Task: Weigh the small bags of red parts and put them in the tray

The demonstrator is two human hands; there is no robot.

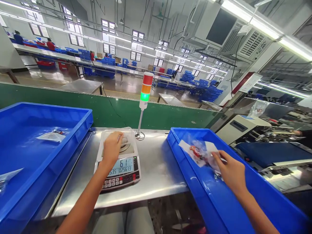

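Observation:
My left hand (112, 148) rests on the pan of a digital counting scale (122, 169), fingers curled over a small clear packet (124, 140) lying there. The scale's display reads 6.1. My right hand (230, 172) is inside the blue tray on the right (185, 169), fingers closed on a clear plastic bag (203, 152) holding small red and dark parts. Another bagged part (52, 136) lies in the large blue tray on the left (80, 130).
A signal tower lamp (146, 91) lit green stands behind the scale on the steel table (158, 172). A green conveyor belt (109, 110) runs behind. Machines (246, 128) stand at right. Other people work at distant benches with blue crates.

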